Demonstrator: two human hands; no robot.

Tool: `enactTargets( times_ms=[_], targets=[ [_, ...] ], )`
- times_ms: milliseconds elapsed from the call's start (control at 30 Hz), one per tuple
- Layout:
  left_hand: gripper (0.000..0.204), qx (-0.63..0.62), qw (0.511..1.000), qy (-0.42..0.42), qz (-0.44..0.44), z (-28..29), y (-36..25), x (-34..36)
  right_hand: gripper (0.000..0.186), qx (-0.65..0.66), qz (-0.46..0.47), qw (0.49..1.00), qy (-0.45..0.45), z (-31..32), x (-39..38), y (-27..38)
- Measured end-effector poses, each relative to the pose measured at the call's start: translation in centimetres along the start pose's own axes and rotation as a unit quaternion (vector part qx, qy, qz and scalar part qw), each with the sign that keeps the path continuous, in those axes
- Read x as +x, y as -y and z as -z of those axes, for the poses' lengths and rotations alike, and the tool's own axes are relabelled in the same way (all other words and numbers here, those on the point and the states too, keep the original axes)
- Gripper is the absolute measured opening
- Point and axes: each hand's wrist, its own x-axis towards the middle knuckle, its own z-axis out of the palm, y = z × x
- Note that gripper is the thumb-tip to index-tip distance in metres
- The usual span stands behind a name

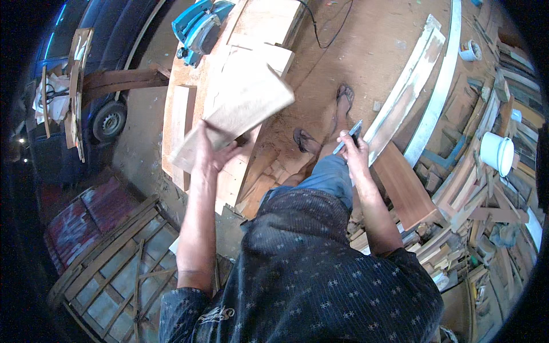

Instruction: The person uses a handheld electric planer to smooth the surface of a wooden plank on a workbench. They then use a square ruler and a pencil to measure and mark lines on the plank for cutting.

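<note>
Our left hand [210,155] has its grip clamped on the lower end of a pale wood board [243,111], lifted tilted above the surface [171,103] w/ arm stretched fwd, right hand [353,147] pinching a thin metal tool [347,137] near the hip—looks mid-check of the board, next prob. needs it set flat & steady.

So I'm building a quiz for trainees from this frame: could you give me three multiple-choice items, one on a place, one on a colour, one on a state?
1. Where is the circular saw?
A on the workbench
B on the floor
C in a hand

2. What colour is the bucket?
A red
B white
C black

3. What is the left hand doing?
A hanging empty
B gripping a wooden board
C holding a hammer

Answers: 1 A, it sits at the bench's far end. 2 B, it is white among the offcuts. 3 B, its fingers close on the board's lower end.
</note>
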Motion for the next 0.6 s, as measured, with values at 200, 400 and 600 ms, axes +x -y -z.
enactTargets(
  times_ms=[200, 400, 600],
  targets=[
    [0.11, 0.352, 0.907, -0.022, -0.23, -0.3, 3.5, -2.4, 0.03, 0.021, 0.012, 1.0, 0.001, -0.7, 1.6, 1.3],
    [0.126, 0.716, 0.546, -0.058, -0.431, 1.1, 1.5, 3.2, 0.032, -0.009, 0.014, 1.0, -0.001, -1.2, 2.5, 1.5],
    [0.105, 0.641, 0.601, -0.065, -0.472, 0.4, 2.9, 1.8, 0.03, 0.008, 0.022, 0.999, -0.022, -0.3, 2.3, 0.6]
  ],
)
